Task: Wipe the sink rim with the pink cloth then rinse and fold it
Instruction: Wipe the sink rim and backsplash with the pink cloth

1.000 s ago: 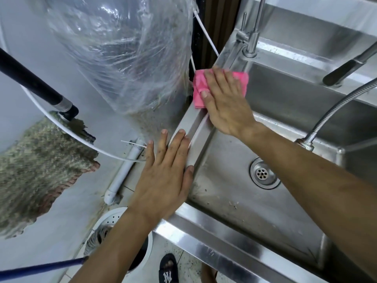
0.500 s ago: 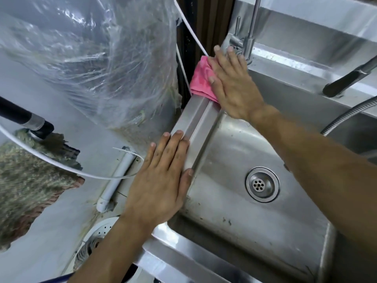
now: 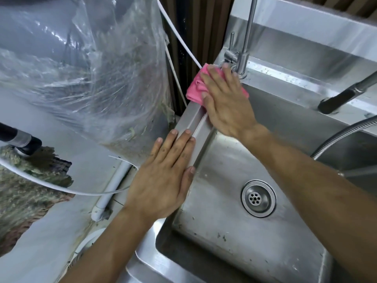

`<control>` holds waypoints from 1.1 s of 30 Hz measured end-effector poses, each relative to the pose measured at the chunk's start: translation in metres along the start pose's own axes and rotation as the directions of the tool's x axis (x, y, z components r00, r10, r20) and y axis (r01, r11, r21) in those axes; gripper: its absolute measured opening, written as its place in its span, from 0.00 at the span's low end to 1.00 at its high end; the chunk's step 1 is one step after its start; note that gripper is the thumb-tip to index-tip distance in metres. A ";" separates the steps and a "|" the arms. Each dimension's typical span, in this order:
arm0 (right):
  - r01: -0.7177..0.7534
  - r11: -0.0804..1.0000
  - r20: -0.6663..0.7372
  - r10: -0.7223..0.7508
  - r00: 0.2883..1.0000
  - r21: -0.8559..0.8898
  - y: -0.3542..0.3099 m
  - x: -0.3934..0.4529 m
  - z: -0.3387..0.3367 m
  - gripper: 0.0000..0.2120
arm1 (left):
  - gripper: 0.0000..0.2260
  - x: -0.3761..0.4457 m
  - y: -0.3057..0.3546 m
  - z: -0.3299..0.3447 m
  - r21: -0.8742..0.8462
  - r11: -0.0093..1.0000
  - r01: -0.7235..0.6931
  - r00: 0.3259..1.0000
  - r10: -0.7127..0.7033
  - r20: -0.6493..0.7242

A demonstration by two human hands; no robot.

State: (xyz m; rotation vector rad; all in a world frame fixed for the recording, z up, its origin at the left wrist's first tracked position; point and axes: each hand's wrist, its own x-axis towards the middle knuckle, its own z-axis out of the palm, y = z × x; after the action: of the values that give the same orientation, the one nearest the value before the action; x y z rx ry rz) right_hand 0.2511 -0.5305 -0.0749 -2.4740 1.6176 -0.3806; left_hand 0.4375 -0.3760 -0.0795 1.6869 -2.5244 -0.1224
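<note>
I see an evenly lit view under soft, cool light from above. The steel sink rim (image 3: 189, 117) and back ledge throw pale glare. The clear plastic bag (image 3: 91, 68) carries white streaks of reflection. Shadows are faint and soft. Straight edges bow towards the frame's borders, a wide-angle warp. The mop (image 3: 24, 180) at the left edge looks smeared and soft.

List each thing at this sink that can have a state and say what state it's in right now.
pink cloth: bunched, pressed on the sink rim's far left corner
right hand: flat on the cloth
left hand: flat on the sink rim
faucet: no water seen running
drain: unplugged, basin dry-looking with specks
</note>
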 end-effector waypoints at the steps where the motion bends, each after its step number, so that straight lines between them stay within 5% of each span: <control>1: 0.017 1.000 0.024 -0.017 1.000 0.000 -0.007 -0.009 -0.001 0.27 | 0.26 0.001 0.000 -0.001 -0.002 1.000 0.004 1.000 -0.004 0.003; 7: 0.386 0.920 0.092 -0.379 0.921 -0.073 0.005 -0.014 -0.003 0.30 | 0.27 0.021 -0.004 0.000 0.014 0.999 -0.037 0.999 0.037 0.040; 15: -0.034 0.995 -0.006 0.035 0.999 0.096 0.010 0.017 -0.004 0.26 | 0.27 0.021 -0.003 0.001 0.003 1.000 -0.024 0.999 0.024 0.032; 22: 0.146 0.981 0.008 -0.148 0.989 0.125 0.005 -0.014 0.000 0.23 | 0.28 0.024 -0.003 -0.001 -0.044 0.999 -0.006 1.000 0.007 0.021; 28: -0.051 0.996 -0.022 0.052 0.998 0.070 0.019 0.035 -0.004 0.25 | 0.28 0.023 -0.003 -0.003 -0.050 0.999 -0.002 1.000 0.004 0.030; 33: -0.065 0.995 0.035 0.063 0.997 0.078 0.012 -0.002 -0.004 0.30 | 0.27 0.030 -0.003 -0.007 -0.084 0.996 0.004 0.999 -0.001 0.041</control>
State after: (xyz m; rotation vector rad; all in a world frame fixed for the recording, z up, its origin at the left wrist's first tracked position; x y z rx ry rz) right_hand 0.2387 -0.5338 -0.0751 -2.3521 1.6319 -0.3854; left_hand 0.4302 -0.4049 -0.0714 1.6727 -2.5081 -0.2619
